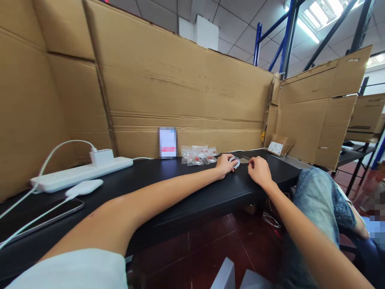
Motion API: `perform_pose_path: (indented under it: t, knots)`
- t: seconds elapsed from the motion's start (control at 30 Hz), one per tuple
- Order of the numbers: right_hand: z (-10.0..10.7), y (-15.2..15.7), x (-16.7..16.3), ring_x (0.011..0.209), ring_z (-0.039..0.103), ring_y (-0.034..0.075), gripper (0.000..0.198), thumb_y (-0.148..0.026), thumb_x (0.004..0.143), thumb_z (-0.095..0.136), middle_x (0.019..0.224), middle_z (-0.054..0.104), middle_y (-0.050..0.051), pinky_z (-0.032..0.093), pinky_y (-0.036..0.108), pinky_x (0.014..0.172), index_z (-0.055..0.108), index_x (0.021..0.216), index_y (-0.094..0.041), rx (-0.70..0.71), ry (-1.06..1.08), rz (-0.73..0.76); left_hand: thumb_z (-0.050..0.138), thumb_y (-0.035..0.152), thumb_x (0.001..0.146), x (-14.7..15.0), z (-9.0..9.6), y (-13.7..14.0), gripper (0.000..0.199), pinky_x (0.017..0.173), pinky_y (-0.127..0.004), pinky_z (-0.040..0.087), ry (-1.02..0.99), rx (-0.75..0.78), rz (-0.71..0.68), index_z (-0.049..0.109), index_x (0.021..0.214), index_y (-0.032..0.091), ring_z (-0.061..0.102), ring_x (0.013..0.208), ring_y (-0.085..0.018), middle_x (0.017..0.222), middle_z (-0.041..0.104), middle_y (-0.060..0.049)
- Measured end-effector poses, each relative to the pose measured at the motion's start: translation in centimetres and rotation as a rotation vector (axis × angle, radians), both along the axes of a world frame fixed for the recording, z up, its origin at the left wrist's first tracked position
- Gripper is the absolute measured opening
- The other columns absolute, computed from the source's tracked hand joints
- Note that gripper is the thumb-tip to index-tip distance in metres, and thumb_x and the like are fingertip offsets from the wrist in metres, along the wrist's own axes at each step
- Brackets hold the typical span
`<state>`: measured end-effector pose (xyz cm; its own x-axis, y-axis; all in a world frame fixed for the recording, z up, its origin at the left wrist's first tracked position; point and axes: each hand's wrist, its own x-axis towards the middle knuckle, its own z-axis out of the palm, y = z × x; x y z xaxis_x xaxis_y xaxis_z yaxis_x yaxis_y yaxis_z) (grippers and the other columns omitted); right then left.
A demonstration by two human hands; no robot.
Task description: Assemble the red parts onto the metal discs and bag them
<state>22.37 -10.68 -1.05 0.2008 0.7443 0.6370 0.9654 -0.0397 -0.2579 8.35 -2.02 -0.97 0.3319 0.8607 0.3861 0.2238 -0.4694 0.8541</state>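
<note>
My left hand (225, 165) is closed around a roll of clear tape (235, 161), held on edge just above the black table (192, 188). To its right, my right hand (260, 170) has its fingers bent and pinched together. A thin, see-through piece (246, 157) shows by the right fingertips; whether it is tape pulled from the roll I cannot tell. Several small clear plastic bags (197, 155) with red bits inside lie in a heap left of my left hand. A small brown patch lies on the table between the hands.
Cardboard walls (186, 88) stand behind the table and at both sides. A phone-like screen (167, 143) leans at the back. On the left are a white power strip (81, 173) and a dark tablet (45, 216). A labelled brown packet (279, 145) sits at the right.
</note>
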Motion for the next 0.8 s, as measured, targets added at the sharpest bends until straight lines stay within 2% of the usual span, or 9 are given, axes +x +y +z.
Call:
perform_pose_path:
  t: [0.13, 0.3, 0.43, 0.53, 0.6, 0.7, 0.8]
  knots:
    - [0.3, -0.2, 0.5, 0.092, 0.058, 0.022, 0.023, -0.021, 0.087, 0.047, 0.098, 0.064, 0.011, 0.041, 0.031, 0.078, 0.068, 0.095, -0.017, -0.075, -0.033, -0.063, 0.067, 0.014, 0.080, 0.1, 0.1, -0.2, 0.007, 0.042, -0.016, 0.041, -0.062, -0.109, -0.031, 0.066, 0.075, 0.010, 0.056, 0.041, -0.007, 0.062, 0.066, -0.003]
    - [0.3, 0.0, 0.2, 0.101, 0.054, 0.029, 0.026, -0.030, 0.087, 0.050, 0.105, 0.062, 0.016, 0.041, 0.038, 0.080, 0.068, 0.099, -0.015, -0.151, -0.086, -0.139, 0.068, 0.017, 0.080, 0.3, -0.1, 0.2, 0.015, 0.048, -0.021, 0.051, -0.197, -0.252, -0.038, 0.064, 0.069, 0.008, 0.063, 0.050, -0.012, 0.063, 0.065, -0.004]
    - [0.2, -0.4, -0.3, 0.104, 0.054, 0.034, 0.030, -0.033, 0.086, 0.051, 0.104, 0.061, 0.021, 0.041, 0.043, 0.083, 0.070, 0.093, -0.010, -0.125, -0.121, -0.231, 0.071, 0.017, 0.078, 0.4, -0.3, 0.7, 0.016, 0.052, -0.024, 0.055, -0.241, -0.270, -0.016, 0.063, 0.068, 0.009, 0.064, 0.051, -0.013, 0.064, 0.065, -0.004]
    - [-0.1, -0.5, 0.2, 0.101, 0.057, 0.034, 0.028, -0.030, 0.084, 0.052, 0.103, 0.063, 0.022, 0.042, 0.042, 0.080, 0.070, 0.093, -0.010, -0.150, -0.061, -0.240, 0.071, 0.020, 0.078, 0.5, -0.4, 0.8, 0.018, 0.054, -0.024, 0.055, -0.251, -0.282, -0.009, 0.062, 0.067, 0.010, 0.065, 0.051, -0.012, 0.067, 0.066, -0.004]
    - [-0.4, -0.3, 0.8, 0.095, 0.061, 0.030, 0.023, -0.027, 0.082, 0.054, 0.101, 0.065, 0.020, 0.043, 0.037, 0.075, 0.070, 0.090, -0.013, -0.189, 0.022, -0.185, 0.070, 0.021, 0.079, 0.5, -0.4, 0.7, 0.016, 0.054, -0.023, 0.054, -0.214, -0.264, 0.008, 0.063, 0.070, 0.010, 0.064, 0.051, -0.012, 0.070, 0.067, -0.005]
    - [-1.0, 0.4, 2.0, 0.085, 0.064, 0.026, 0.015, -0.024, 0.079, 0.057, 0.094, 0.068, 0.015, 0.042, 0.031, 0.067, 0.069, 0.083, -0.016, -0.201, 0.153, -0.094, 0.068, 0.018, 0.079, 0.4, -0.2, 0.3, 0.008, 0.055, -0.024, 0.053, -0.053, -0.164, 0.044, 0.067, 0.081, 0.010, 0.064, 0.052, -0.012, 0.072, 0.069, -0.007]
    - [-1.4, 1.0, 2.7, 0.077, 0.064, 0.022, 0.011, -0.022, 0.079, 0.056, 0.084, 0.069, 0.011, 0.041, 0.028, 0.063, 0.065, 0.081, -0.017, -0.115, 0.256, -0.011, 0.066, 0.014, 0.076, 0.2, 0.0, -0.2, 0.015, 0.067, -0.027, 0.053, 0.144, 0.098, 0.078, 0.070, 0.091, 0.012, 0.067, 0.068, -0.016, 0.081, 0.071, -0.009]
